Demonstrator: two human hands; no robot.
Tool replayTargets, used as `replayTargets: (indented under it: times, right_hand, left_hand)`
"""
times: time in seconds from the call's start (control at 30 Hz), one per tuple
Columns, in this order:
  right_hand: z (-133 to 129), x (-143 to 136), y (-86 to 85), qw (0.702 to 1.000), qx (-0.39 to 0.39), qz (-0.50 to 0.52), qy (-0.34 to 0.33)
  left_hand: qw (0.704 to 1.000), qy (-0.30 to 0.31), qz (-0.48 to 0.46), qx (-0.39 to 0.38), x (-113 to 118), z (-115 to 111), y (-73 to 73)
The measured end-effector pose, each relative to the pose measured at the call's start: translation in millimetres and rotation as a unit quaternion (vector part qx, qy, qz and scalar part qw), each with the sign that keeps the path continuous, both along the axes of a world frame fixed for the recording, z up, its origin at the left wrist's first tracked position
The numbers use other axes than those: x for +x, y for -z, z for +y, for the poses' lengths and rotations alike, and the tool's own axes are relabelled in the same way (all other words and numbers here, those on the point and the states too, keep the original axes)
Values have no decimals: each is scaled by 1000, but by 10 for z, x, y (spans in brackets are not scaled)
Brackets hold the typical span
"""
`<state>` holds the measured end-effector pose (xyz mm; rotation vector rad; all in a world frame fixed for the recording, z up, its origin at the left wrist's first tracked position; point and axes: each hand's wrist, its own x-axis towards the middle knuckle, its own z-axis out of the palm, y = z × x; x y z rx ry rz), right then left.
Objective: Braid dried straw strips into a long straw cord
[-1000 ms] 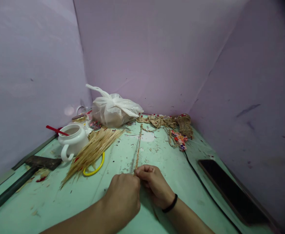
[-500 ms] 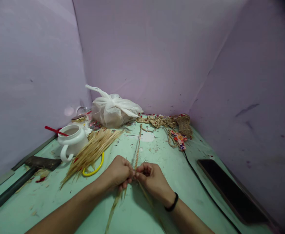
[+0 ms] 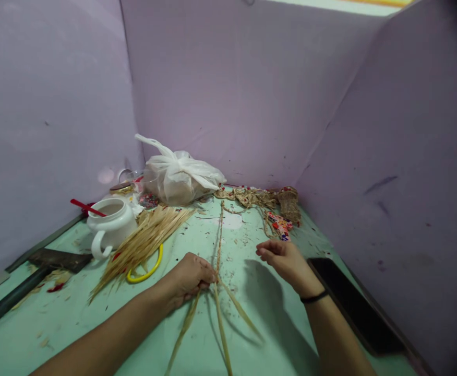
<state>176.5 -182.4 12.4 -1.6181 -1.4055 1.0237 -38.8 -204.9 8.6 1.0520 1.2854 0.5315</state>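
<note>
A thin straw-coloured braid [image 3: 219, 237] runs toward me down the middle of the table. Three loose fibre strands [image 3: 221, 326] fan out from its near end. My left hand [image 3: 191, 278] pinches the braid where the strands part. My right hand [image 3: 285, 261] is raised to the right of the braid, apart from it, its fingers loosely extended and holding nothing. It wears a black wristband [image 3: 314, 297]. Left of the braid lies a bundle of dry fibre strips [image 3: 146, 237], partly over a yellow ring [image 3: 150, 272].
At left are a white pot [image 3: 113, 224] with a red stick and a dark-handled blade [image 3: 62, 259]. Behind stand a tied white plastic bag [image 3: 181, 180] and braided cords [image 3: 252, 197]. A floral-patterned piece [image 3: 280, 225] and a black phone-like slab [image 3: 353, 303] lie right.
My right hand has let go at the braid's near end and moved up and right. My left hand still grips there. The view has shifted slightly.
</note>
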Motion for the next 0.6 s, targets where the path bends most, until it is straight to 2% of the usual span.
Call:
replayTargets:
  times: [0.07,0.2,0.33,0.43,0.6]
  right_hand:
    - [2,-50,-111,1000,-7,26,11]
    - [61,-393,-404,999,-23,25,-41]
    - [344,-855,-565,994,-58,29,-93]
    - [662,-1207,-497,988,-103,16,-113]
    - [1159,-1662,-171,988,-127,-20,-82]
  left_hand:
    - [1000,4,-4,3,0,3,27]
    - [1000,2,16,17,16,-15,52]
    - [1000,-9,0,30,42,-19,86]
    - [999,-13,-20,38,55,-6,113]
    - [998,-17,-42,40,63,-15,120]
